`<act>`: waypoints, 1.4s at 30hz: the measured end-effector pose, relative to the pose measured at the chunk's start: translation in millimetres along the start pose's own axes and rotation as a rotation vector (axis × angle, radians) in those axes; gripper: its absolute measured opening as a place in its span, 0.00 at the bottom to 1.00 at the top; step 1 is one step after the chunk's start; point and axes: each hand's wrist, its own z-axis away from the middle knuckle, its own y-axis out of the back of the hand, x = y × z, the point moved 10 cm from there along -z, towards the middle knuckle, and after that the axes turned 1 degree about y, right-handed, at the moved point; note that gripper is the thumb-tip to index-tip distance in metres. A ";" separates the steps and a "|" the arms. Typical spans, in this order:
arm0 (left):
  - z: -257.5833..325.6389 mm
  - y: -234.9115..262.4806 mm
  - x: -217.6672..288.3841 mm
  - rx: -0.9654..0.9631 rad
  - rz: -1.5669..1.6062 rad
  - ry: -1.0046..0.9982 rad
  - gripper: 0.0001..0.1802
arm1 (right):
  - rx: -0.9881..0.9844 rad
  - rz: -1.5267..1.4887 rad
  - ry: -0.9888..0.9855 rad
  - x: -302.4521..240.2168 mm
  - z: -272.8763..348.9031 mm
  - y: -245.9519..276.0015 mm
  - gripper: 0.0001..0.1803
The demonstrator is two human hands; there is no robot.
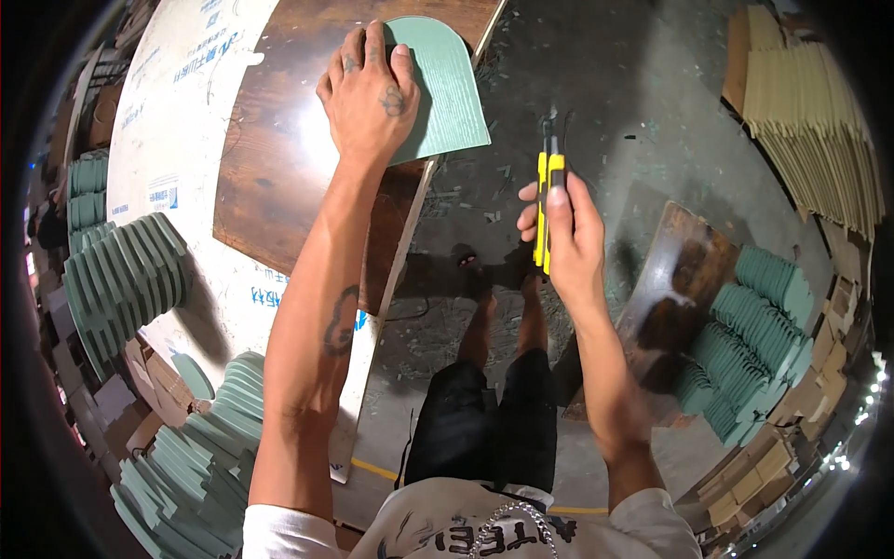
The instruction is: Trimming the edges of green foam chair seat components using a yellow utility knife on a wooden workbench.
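Has the bare left hand [372,101] laid palm down, loosely spread and gripping nothing, across one side of a pale green, streaky-surfaced panel [452,102] with a rounded far end. Has the bare right hand [577,240] clamped around a slim yellow-and-black hand tool [542,186], held over the dark grey floor [596,56] and apart from the panel (too blurred at the tip to call knife or snips). Seems partway through, judging by small scraps [631,137] strewn below; cannot tell which pieces are finished and which wait. Looks flat and stiff, as for that panel, with a smooth arched outline, a straight near edge and no ragged fringe visible; might well be trimmed already, at least along the exposed side. Lies on a dark brown wood-grain board [270,158], jutting past its right edge, with a white printed sheet [149,158] underneath. Farther out, shows green arched panels standing in rows [130,279] at left, green piles [759,345] at right, and cream-yellow stacked sheets [810,130] at upper right.
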 end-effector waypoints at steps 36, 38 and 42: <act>-4.8 11.8 17.1 -0.083 -0.028 0.105 0.27 | 0.139 0.368 0.484 2.6 -21.5 -53.4 0.24; -5.1 9.4 17.1 -0.098 -0.032 0.109 0.27 | 0.131 0.489 0.600 -11.9 -18.1 -59.3 0.27; -6.2 6.5 18.6 -0.096 -0.035 0.110 0.27 | 0.122 0.625 0.643 -20.1 -14.9 -60.6 0.30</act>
